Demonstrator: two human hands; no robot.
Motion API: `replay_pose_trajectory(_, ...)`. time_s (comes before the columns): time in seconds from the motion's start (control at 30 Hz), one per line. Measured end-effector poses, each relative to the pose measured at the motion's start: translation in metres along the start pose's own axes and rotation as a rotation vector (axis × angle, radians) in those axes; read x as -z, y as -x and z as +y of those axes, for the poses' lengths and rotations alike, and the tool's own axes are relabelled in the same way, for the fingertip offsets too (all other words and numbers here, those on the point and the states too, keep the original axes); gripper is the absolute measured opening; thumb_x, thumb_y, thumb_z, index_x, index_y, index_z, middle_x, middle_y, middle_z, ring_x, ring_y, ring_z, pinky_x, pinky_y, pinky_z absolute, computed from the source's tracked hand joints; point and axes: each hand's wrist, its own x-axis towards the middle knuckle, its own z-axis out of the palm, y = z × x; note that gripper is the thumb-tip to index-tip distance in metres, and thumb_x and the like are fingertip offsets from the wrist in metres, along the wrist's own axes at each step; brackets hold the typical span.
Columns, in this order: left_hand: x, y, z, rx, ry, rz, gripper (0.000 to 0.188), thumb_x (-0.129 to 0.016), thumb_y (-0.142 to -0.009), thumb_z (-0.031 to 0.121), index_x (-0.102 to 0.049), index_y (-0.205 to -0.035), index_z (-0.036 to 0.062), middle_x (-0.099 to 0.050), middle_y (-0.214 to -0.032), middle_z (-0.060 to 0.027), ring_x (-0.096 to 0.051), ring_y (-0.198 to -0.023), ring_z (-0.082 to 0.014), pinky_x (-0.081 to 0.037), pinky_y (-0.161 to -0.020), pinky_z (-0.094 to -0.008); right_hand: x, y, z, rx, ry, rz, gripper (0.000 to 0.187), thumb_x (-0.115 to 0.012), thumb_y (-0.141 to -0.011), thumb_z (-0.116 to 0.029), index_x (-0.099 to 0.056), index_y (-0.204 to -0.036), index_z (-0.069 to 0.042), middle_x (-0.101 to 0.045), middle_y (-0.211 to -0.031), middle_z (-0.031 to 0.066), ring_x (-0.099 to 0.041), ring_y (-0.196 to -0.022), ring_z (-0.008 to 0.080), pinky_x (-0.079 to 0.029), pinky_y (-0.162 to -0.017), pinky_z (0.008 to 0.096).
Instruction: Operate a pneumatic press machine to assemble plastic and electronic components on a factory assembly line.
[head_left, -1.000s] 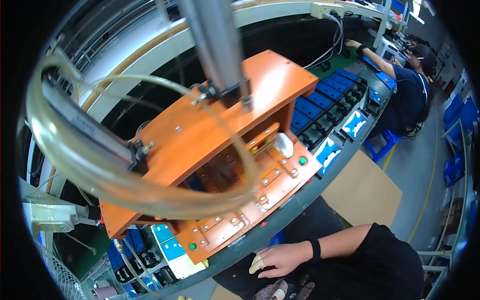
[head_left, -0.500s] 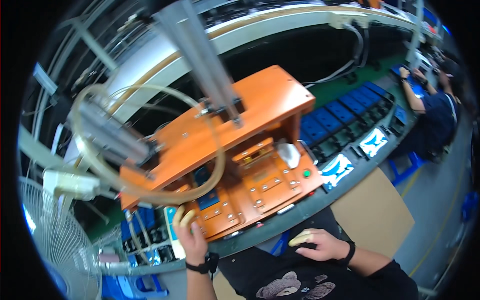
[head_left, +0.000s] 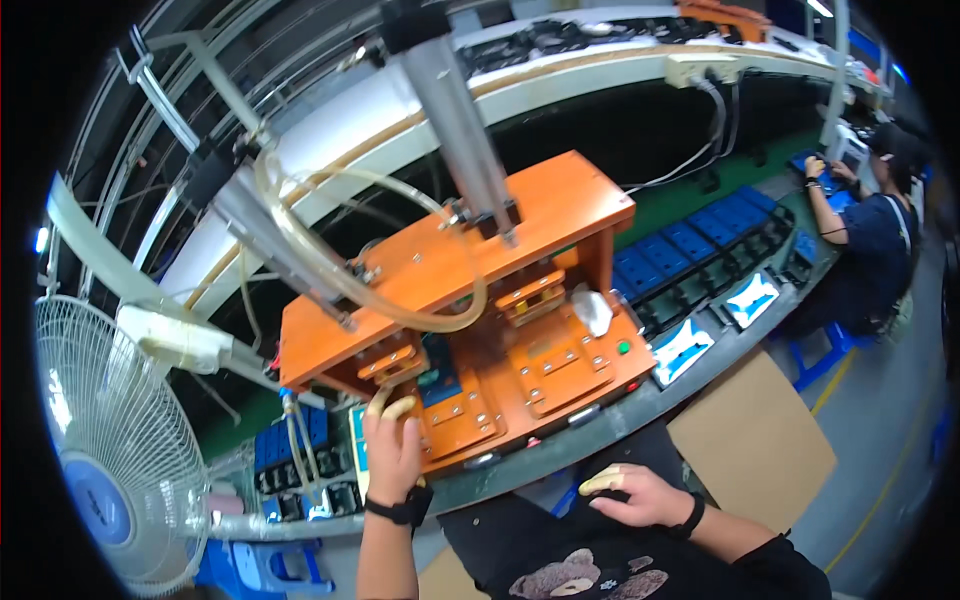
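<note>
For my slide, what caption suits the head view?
Left hand at the left end of an orange machine, right hand apart from it, blue parts lined up to its right.

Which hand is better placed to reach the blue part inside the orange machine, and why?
Probably the left hand: it reaches to the orange machine, close to the blue part; the right hand is farther back.

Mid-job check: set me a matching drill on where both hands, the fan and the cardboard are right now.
Things
1. left hand
2. right hand
3. fan
4. cardboard

Places
A. along the picture's left edge
B. in front of the black shirt
C. flat, at the lower right of the picture
D. at the left front of the orange machine

Pairs: 1-D, 2-B, 3-A, 4-C
</note>
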Motion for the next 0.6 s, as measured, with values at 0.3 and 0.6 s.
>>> replay_pose_trajectory(0.3, -0.026, 0.032, -0.012, 0.098, 0.166, 0.175, 0.029, -0.045, -0.096, 0.012, -0.057, -0.118, -0.0013, -0.052, -0.132, -0.0212, -0.047, -0.124, -0.0361, -0.033, -0.109, -0.0436, 0.005, 0.014, 0.002, -0.06, 0.045, 0.038, 0.024, -0.063, -0.091, -0.018, -0.067, -0.111, -0.004, -0.069, -0.105, 0.0127, -0.065, -0.098, 0.0284, -0.051, -0.088, 0.0353)
replay_pose_trajectory(0.6, -0.047, 0.034, -0.013, 0.075, 0.32, 0.257, 0.032, -0.043, -0.096, 0.013, -0.056, -0.121, -0.0023, -0.053, -0.129, -0.0199, -0.049, -0.121, -0.0351, -0.036, -0.105, -0.0419, 0.048, 0.016, -0.014, -0.016, 0.152, 0.148, 0.023, -0.066, -0.089, -0.016, -0.068, -0.108, -0.003, -0.069, -0.102, 0.0131, -0.067, -0.094, 0.028, -0.053, -0.084, 0.0353)
